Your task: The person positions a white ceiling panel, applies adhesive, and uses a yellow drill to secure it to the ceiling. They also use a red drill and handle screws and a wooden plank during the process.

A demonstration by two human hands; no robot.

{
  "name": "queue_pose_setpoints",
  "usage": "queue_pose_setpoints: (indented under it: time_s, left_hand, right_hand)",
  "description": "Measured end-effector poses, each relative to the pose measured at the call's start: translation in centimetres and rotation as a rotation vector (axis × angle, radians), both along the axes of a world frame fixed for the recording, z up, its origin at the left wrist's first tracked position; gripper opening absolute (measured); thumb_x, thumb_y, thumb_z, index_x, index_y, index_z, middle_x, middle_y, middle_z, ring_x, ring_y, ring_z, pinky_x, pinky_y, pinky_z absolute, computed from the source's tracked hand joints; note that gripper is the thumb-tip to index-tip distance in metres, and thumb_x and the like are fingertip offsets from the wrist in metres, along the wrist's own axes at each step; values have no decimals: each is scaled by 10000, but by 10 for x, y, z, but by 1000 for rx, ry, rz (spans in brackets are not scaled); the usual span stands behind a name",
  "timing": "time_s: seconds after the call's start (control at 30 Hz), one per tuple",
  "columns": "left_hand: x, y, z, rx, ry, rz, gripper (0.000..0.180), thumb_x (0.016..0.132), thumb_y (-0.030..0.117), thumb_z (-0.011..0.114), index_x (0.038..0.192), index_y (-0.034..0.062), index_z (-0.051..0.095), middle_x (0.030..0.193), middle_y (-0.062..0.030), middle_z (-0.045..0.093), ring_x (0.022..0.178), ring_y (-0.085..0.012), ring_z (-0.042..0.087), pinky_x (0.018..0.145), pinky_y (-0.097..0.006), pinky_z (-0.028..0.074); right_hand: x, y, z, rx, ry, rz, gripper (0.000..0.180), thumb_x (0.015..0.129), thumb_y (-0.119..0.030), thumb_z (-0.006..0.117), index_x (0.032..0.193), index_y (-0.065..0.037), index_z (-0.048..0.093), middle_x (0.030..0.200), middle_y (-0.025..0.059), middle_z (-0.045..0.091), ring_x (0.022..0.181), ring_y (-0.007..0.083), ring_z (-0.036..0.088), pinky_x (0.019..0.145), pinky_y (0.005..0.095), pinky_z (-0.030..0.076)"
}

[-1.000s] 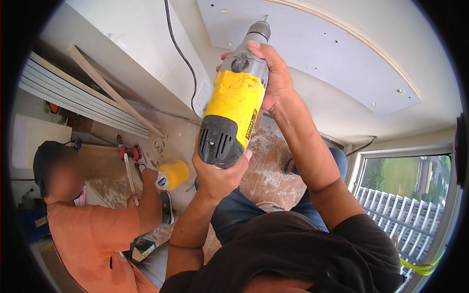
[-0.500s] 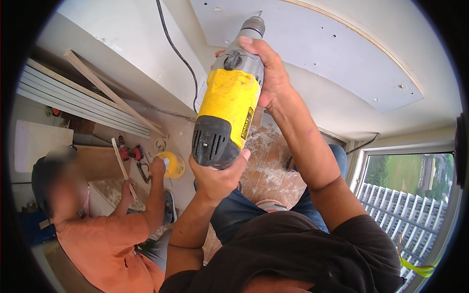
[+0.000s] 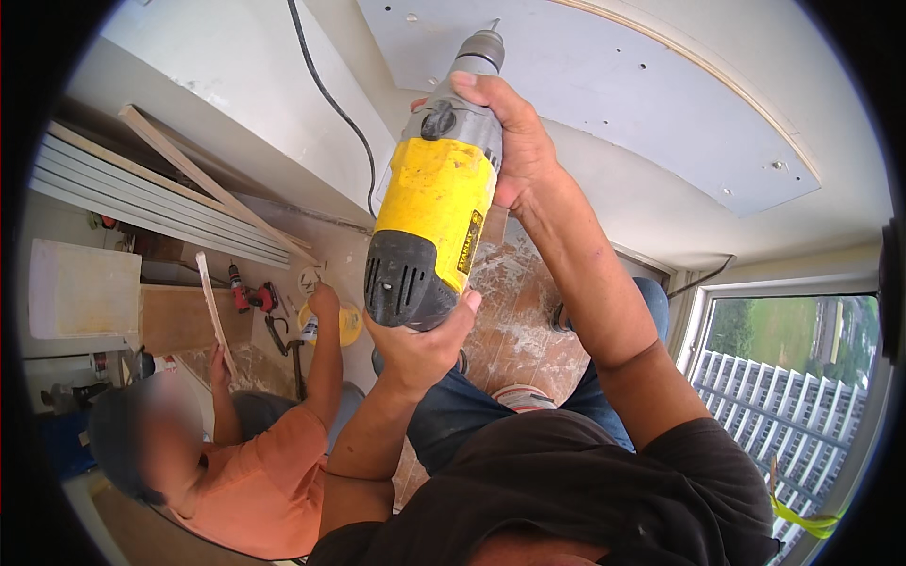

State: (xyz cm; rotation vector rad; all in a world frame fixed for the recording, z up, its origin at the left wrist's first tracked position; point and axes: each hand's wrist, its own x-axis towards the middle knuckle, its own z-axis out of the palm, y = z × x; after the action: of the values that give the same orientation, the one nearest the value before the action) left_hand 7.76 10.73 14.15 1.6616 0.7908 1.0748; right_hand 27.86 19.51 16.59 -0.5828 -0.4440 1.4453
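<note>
One yellow drill [image 3: 444,184] is held raised, its bit [image 3: 495,25] aimed at one pale panel [image 3: 566,75] — contact can't be told. Two hands are on it, both grasping: the rear end is gripped by the left hand [image 3: 429,354], the front housing is wrapped by the right hand [image 3: 524,141]. Weight is probably shared and the bit steadied that way. Trigger is hidden. Also counted: one black cord [image 3: 326,99], left of the drill; one co-worker [image 3: 269,481], by whom one wood strip [image 3: 212,304] is held — one yellow tub [image 3: 350,325] and one red tool [image 3: 266,297] nearby.
</note>
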Motion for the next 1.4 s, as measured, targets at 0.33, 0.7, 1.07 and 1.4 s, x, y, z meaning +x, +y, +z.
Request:
queue_pose_setpoints:
  time_s: [0.33, 0.7, 1.07, 1.4]
  left_hand:
    - [1, -1, 2, -78, -15, 30, 256, 762, -26, 820, 976, -28, 680, 855, -72, 736, 762, -151, 715, 711, -297, 567]
    - [5, -4, 10, -71, 53, 35, 238, 768, -61, 795, 975, -32, 681, 831, -75, 729, 726, -142, 703, 678, -290, 565]
    - [13, -7, 13, -174, -11, 40, 221, 794, -99, 755, 988, -49, 663, 824, -83, 709, 668, -124, 676, 604, -264, 545]
    - [16, -5, 11, -161, -24, 22, 295, 800, -105, 742, 1064, -60, 618, 876, -103, 709, 711, -137, 680, 635, -276, 557]
  right_hand:
    - [3, 2, -1, 8, 4, 37, 563, 827, -389, 782, 1130, 60, 630, 1000, 195, 717, 847, 309, 727, 820, 454, 609]
    - [2, 0, 4, -31, 14, -6, 534, 818, -355, 798, 1128, 43, 622, 1000, 190, 715, 830, 293, 722, 803, 440, 615]
    - [5, -1, 7, -33, 28, 2, 455, 840, -312, 791, 1101, 13, 608, 979, 184, 718, 813, 277, 721, 786, 440, 617]
    - [5, -1, 13, -42, 74, -11, 372, 830, -256, 805, 999, -4, 590, 799, 141, 681, 637, 236, 694, 618, 394, 607]
